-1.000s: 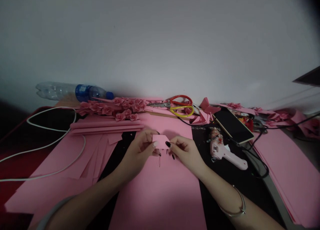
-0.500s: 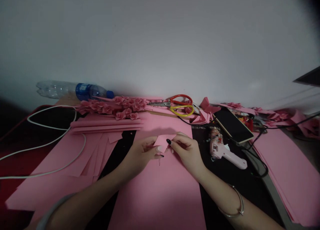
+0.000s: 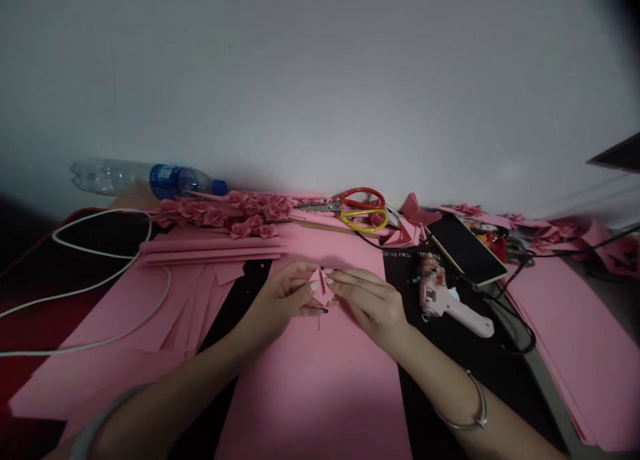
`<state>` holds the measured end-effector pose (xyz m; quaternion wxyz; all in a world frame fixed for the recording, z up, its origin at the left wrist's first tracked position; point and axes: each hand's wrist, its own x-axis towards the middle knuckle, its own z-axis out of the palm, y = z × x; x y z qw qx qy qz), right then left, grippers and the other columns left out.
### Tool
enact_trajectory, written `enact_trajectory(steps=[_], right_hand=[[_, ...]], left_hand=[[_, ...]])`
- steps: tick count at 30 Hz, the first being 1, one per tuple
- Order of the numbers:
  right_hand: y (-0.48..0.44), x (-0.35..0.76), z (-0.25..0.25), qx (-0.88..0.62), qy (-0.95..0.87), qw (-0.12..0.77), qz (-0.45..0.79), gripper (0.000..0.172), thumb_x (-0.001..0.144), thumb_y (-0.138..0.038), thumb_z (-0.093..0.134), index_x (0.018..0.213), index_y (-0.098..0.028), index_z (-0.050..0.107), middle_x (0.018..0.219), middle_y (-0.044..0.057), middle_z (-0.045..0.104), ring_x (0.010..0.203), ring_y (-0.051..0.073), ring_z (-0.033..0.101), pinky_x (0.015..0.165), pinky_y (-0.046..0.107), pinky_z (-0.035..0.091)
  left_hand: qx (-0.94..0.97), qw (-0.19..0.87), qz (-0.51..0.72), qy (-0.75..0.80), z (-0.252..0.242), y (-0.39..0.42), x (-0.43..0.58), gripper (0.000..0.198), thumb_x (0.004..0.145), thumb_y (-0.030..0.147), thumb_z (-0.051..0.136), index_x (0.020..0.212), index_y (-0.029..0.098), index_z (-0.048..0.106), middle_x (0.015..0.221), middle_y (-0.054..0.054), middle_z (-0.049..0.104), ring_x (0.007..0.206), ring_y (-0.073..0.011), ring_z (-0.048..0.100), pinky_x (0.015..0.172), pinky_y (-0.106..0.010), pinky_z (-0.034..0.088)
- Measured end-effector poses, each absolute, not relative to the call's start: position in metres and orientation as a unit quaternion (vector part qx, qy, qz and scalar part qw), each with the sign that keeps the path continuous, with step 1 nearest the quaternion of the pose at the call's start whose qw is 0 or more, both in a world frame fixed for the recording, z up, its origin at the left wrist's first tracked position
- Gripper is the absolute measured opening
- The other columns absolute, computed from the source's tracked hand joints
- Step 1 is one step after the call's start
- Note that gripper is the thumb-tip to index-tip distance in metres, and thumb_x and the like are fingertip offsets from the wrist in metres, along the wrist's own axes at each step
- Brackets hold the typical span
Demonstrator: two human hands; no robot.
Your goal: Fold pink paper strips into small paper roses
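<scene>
A small piece of folded pink paper (image 3: 323,290) is pinched between both hands near the middle of the view. My left hand (image 3: 287,292) grips its left side, thumb on the face of the paper and fingers behind. On the right side, my right hand (image 3: 367,299) has its fingers closed on the upper edge. A thin dark line, perhaps a wire or pin, hangs just below the left fingers; its kind is not clear. Beneath the hands lies a large pink paper sheet (image 3: 320,393).
Behind are paper roses (image 3: 250,210), scissors (image 3: 363,210) and a plastic bottle (image 3: 165,180) on its side. A glue gun (image 3: 445,303) and a phone (image 3: 467,250) lie at right. Pink sheets (image 3: 580,340) are stacked farther right; a white cable (image 3: 95,300) crosses cut papers at left.
The paper has gone from a flatter piece to a smaller diamond shape with folded flaps. My right fingers have moved slightly left and closed in on it.
</scene>
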<state>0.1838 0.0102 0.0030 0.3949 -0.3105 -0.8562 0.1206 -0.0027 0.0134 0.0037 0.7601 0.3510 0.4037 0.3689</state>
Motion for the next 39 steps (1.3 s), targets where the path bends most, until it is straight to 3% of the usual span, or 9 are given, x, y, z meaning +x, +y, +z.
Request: enact_trajectory(steps=[5,10,17,23,31,39], right_hand=[[0.012,0.184,0.005,-0.3,-0.869,0.368,0.139,0.03,0.086,-0.008,0.045,0.11,-0.018,0.062,0.105,0.009,0.068,0.105,0.02,0.059,0.09,0.04,0.051],[0.012,0.185,0.002,-0.301,-0.873,0.355,0.145,0.031,0.087,-0.007,0.045,0.113,-0.017,0.06,0.111,0.01,0.065,0.11,0.02,0.055,0.094,0.04,0.049],[0.014,0.185,0.002,-0.3,-0.883,0.331,0.146,0.032,0.088,-0.008,0.043,0.115,-0.018,0.058,0.115,0.01,0.063,0.114,0.019,0.053,0.095,0.041,0.048],[0.014,0.185,0.003,-0.295,-0.888,0.317,0.154,0.035,0.088,-0.007,0.041,0.118,-0.019,0.056,0.118,0.009,0.061,0.117,0.019,0.05,0.097,0.042,0.046],[0.015,0.186,0.001,-0.293,-0.89,0.302,0.173,0.034,0.088,-0.005,0.041,0.116,-0.016,0.056,0.12,0.01,0.06,0.122,0.019,0.045,0.101,0.041,0.042],[0.016,0.186,0.001,-0.295,-0.89,0.298,0.178,0.033,0.087,-0.004,0.041,0.113,-0.017,0.058,0.118,0.009,0.062,0.121,0.018,0.046,0.101,0.041,0.042]], left_hand=[[0.331,0.744,0.393,0.428,0.003,0.015,-0.002,0.034,0.067,0.032,0.071,0.095,0.015,0.059,0.076,-0.004,0.07,0.07,-0.0179,0.068,0.068,-0.032,0.054],[0.337,0.744,0.39,0.425,0.001,0.015,-0.004,0.037,0.068,0.026,0.072,0.102,0.017,0.06,0.087,-0.005,0.07,0.076,-0.0165,0.067,0.071,-0.031,0.053],[0.362,0.745,0.371,0.421,0.003,0.015,-0.005,0.045,0.066,0.023,0.073,0.108,0.019,0.06,0.086,-0.004,0.072,0.084,-0.018,0.067,0.077,-0.032,0.052],[0.337,0.745,0.366,0.445,0.01,0.015,-0.004,0.049,0.062,0.018,0.074,0.108,0.016,0.06,0.093,-0.006,0.071,0.081,-0.0171,0.067,0.077,-0.032,0.052],[0.301,0.752,0.376,0.45,0.011,0.015,-0.003,0.05,0.06,0.012,0.075,0.106,0.018,0.058,0.088,-0.001,0.07,0.072,-0.0112,0.066,0.073,-0.026,0.052],[0.304,0.759,0.367,0.444,0.005,0.015,-0.006,0.047,0.059,0.012,0.076,0.103,0.019,0.059,0.084,0.0,0.071,0.071,-0.0112,0.066,0.069,-0.024,0.053]])
